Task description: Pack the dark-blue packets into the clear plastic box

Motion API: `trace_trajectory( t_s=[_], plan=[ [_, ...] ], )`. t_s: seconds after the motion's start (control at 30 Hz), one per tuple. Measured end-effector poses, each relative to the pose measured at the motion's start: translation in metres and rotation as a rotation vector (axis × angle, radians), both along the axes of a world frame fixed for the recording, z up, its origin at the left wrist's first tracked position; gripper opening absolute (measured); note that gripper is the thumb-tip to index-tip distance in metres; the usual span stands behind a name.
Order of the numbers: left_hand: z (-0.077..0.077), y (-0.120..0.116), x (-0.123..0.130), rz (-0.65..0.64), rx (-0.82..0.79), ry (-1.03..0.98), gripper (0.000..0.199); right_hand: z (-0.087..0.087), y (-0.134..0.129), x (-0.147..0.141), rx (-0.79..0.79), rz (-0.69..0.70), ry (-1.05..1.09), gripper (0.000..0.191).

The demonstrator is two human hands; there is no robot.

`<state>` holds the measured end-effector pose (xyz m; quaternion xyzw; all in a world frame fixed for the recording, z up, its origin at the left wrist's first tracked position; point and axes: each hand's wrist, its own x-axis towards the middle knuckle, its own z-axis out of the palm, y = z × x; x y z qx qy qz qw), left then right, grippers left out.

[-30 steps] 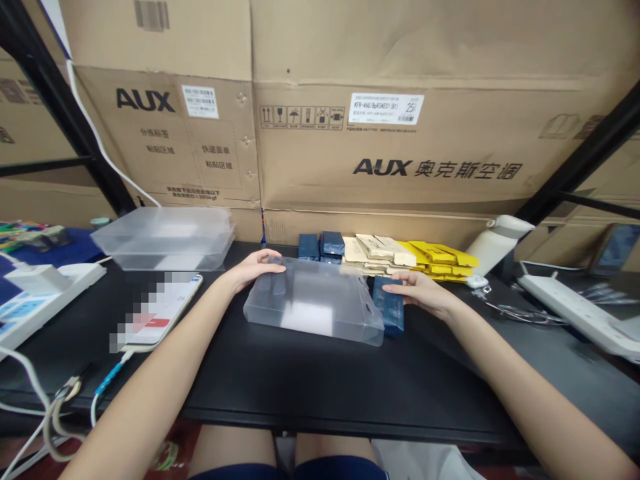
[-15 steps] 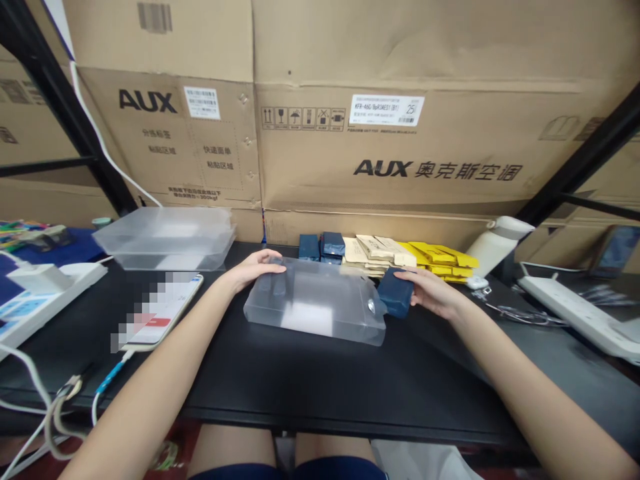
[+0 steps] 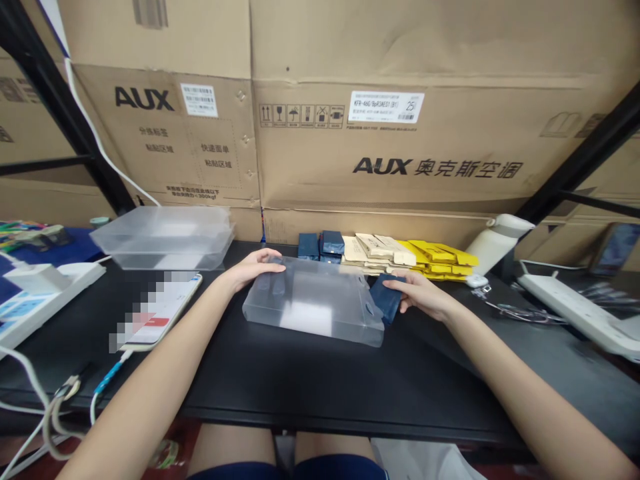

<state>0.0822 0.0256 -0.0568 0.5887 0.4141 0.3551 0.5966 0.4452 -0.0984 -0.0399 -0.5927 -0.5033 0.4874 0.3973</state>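
Observation:
A clear plastic box (image 3: pixel 325 293) lies on the black table in front of me, with a pale rectangle showing through its near side. My left hand (image 3: pixel 259 268) grips its far left corner, thumb on top. In my right hand (image 3: pixel 413 292), closed between thumb and fingers, is a dark blue packet (image 3: pixel 386 298). This packet is at the box's right end, its left edge up against or overlapping the slot there; I cannot tell whether it is partly inside. Behind the box sit more dark blue packets (image 3: pixel 331 244), beige packets (image 3: pixel 377 252) and yellow packets (image 3: pixel 440 257).
Clear plastic trays (image 3: pixel 165 233) are stacked at the back left. A phone (image 3: pixel 167 313) on a charging cable lies nearer me. Power strips stand at the left (image 3: pixel 55 293) and right (image 3: pixel 585 313). A white bottle (image 3: pixel 500 241) leans before the cardboard boxes (image 3: pixel 310 167).
My right hand has moved slightly left with the dark blue packet, which is now closer to the box's slotted end and more tilted. The left hand and box stay nearly still.

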Motion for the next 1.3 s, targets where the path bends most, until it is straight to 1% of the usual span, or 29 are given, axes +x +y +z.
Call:
trace_trajectory(
  t_s=[0.07,0.13,0.3,0.43,0.53,0.77,1.0,1.1,1.3],
  plan=[
    [0.000,-0.001,0.001,0.016,-0.006,0.001,0.053,0.002,-0.003,-0.001,-0.055,0.066,-0.015,0.035],
    [0.001,-0.002,0.001,0.027,-0.004,0.004,0.052,0.002,-0.005,-0.003,-0.102,0.102,-0.012,0.038],
    [0.003,-0.004,0.002,0.037,0.023,0.017,0.052,0.000,-0.005,-0.005,-0.104,0.105,-0.004,0.047],
    [0.004,-0.004,0.002,0.033,-0.001,0.023,0.054,-0.003,-0.001,-0.002,-0.112,0.083,0.038,0.044],
    [0.003,-0.003,0.002,0.029,0.005,0.030,0.053,-0.006,0.002,0.002,-0.117,0.103,0.087,0.041],
    [0.001,-0.001,0.002,0.018,0.031,0.031,0.051,-0.010,0.005,0.006,-0.157,0.188,0.138,0.039],
    [0.002,-0.002,0.003,0.021,0.008,0.043,0.055,-0.007,0.002,0.005,-0.178,0.312,0.163,0.047],
    [0.002,-0.002,0.003,0.027,0.010,0.045,0.054,-0.007,0.001,0.004,-0.173,0.314,0.182,0.049],
    [0.002,-0.003,0.003,0.037,0.032,0.053,0.049,-0.011,0.004,0.007,-0.169,0.272,0.209,0.044]
  ],
)
